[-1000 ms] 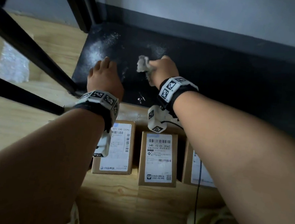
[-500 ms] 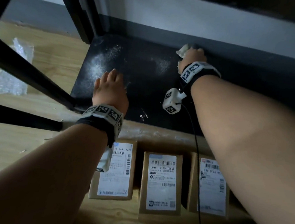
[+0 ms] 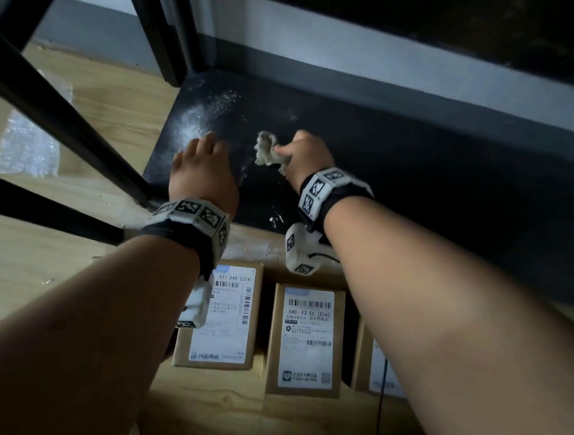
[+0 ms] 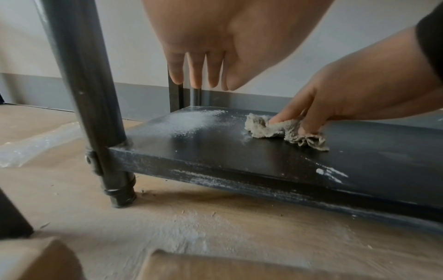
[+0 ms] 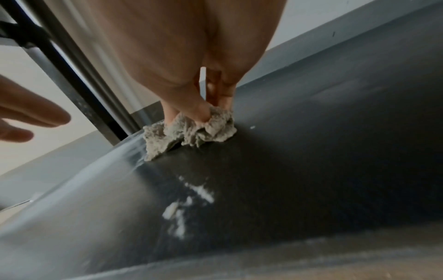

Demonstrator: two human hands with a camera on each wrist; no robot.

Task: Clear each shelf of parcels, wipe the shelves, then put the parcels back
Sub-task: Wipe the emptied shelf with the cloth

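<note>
The black bottom shelf point(image 3: 419, 179) point(image 4: 239, 151) point(image 5: 311, 161) carries white dust at its left end. My right hand point(image 3: 304, 157) point(image 4: 335, 98) point(image 5: 199, 102) presses a crumpled grey rag point(image 3: 267, 150) point(image 4: 282, 130) point(image 5: 191, 132) onto the shelf, fingers and thumb curled into the cloth. My left hand point(image 3: 203, 173) point(image 4: 203, 62) hovers above the shelf's left front corner, fingers straight and together, holding nothing. Three cardboard parcels with white labels lie on the floor in front of the shelf: left point(image 3: 222, 318), middle point(image 3: 307, 339), right point(image 3: 370, 361).
A black rack post point(image 4: 88, 94) stands at the front left corner, with slanted black bars point(image 3: 63, 120) to the left. A higher shelf point(image 3: 431, 22) overhangs. Clear plastic wrap point(image 3: 26, 148) lies on the wooden floor point(image 3: 17, 264). White dust streaks point(image 5: 187, 204) mark the shelf's front.
My right hand swept the rag to the back right of the shelf, then back left and nearer the front beside the left hand. The left hand stayed nearly still.
</note>
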